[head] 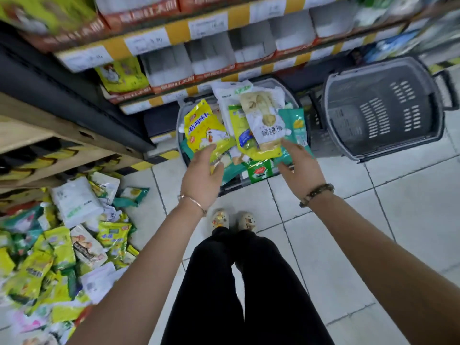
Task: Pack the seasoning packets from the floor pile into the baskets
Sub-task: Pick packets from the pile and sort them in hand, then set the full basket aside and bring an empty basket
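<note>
Packets [239,125] heap above the rim of the nearer basket [179,120] at the centre of the frame, several standing out past its top edge: a yellow packet [202,128] on the left, a white pouch [265,120] in the middle and a teal packet [297,128] on the right. Left hand [202,180] reaches in from below with fingers spread and loose, its fingertips touching the lower edge of the yellow packet; whether it grips that packet cannot be told. Right hand [300,170] is likewise spread, fingertips against the lower edge of the teal packet, with nothing clenched in it. Each wrist wears a bracelet.

A second basket [383,108] stands just beside the first at the upper right, tipped toward the camera, its slotted inside bare. Shelves [174,36] with yellow edge strips and price tags run across the top of the frame, right behind both baskets.

At the lower left the floor pile [57,245] of yellow, green and white packets spreads from the foot of the shelving out to the left arm. Bare white floor tiles [373,232] fill the right and lower right, giving open room on that side. The person's black trousers and two patterned shoes [234,221] stand just below the nearer basket, between the arms.
</note>
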A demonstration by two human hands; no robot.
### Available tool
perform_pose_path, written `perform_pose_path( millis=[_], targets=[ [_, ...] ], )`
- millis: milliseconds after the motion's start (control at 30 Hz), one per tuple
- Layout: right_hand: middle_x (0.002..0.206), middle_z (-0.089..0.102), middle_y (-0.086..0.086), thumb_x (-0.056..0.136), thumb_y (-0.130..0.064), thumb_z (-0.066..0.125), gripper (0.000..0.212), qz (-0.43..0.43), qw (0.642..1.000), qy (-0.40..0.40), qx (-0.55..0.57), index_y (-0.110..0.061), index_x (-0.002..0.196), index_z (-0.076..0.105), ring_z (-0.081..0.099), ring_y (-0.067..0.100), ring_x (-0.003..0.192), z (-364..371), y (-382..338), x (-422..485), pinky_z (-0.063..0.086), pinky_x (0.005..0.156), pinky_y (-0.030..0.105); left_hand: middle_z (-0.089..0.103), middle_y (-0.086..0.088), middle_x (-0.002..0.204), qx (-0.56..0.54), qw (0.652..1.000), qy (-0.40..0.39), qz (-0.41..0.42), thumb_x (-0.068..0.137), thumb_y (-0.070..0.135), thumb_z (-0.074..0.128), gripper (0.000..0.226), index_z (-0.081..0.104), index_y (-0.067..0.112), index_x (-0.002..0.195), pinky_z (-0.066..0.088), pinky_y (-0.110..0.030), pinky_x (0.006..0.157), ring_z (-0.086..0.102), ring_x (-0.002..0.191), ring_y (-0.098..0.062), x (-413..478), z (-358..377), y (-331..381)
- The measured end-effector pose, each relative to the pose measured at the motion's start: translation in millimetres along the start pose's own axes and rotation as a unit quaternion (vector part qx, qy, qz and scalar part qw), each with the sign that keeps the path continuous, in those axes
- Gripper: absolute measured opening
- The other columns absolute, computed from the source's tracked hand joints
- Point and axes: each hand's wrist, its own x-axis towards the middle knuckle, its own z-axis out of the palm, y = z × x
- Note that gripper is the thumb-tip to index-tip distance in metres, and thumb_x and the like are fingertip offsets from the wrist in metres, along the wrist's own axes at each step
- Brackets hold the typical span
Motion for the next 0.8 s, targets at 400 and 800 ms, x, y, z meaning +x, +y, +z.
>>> perform_pose_path(
  millis=[400, 800],
  targets=[
    [0.117, 0.055, -0.004, 0.083, -0.01, 0.067, 0.051, 0.068, 0.97, 0.196, 0.127, -0.019, 0.13, 0.052, 0.053, 0.018, 0.11, -109.1, -12.5, -175.7, 0.04, 0.093, 0.029, 0.046, 0.002, 0.135, 0.051, 0.978, -0.116, 0.167, 0.09, 0.022, 0.057, 0.048, 0.044, 0.026, 0.136, 0.032, -0.017, 0.093, 0.044, 0.124, -0.015, -99.5, -30.1, 126.1],
    [0.133, 0.05, 0.0, 0.084, -0.022, 0.066, 0.053, 0.204, 0.934, 0.247, 0.16, -0.023, 0.134, 0.047, 0.048, 0.013, 0.116, -168.3, 126.1, -280.8, 0.032, 0.094, 0.019, 0.05, 0.001, 0.13, 0.12, 0.942, -0.203, 0.239, 0.087, 0.016, 0.061, 0.045, 0.051, 0.017, 0.13, 0.028, -0.011, 0.09, 0.045, 0.118, -0.01, -143.4, 106.4, 239.4]
  ],
)
